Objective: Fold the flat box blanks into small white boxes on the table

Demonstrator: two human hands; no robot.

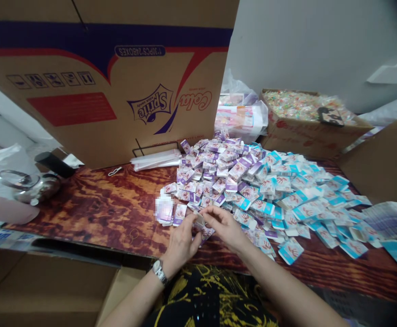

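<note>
Along the wall stretches a long surface (92, 204), shiny and red-brown. At its back left stands a big brown carton (99, 104), with its words upside down. A wide heap of little boxes (268, 186) covers much of the right half, mostly purple toward the left and blue toward the right. Behind the heap I see a smaller carton (296, 141) full of bits in many colours. At the right edge lies a fan of flat cards (392, 236), purple and blue too.

Lots looks done to me, because most boxes in the heap already have their shape. The flat cards look like boxes not yet opened out, and I can't count how many are left.

Now the hands, close together at the near left side of the heap. The left hand (183, 236) is half curled, its thumb and fingers around one small box (200, 220). The right hand (225, 227) pinches that box's far side, its fingertips nearly together. The small box sits between them, just above the surface. Its long side seems to slant from far left to near right, but fingers hide much of it, so I can't tell which end is the top.
</note>
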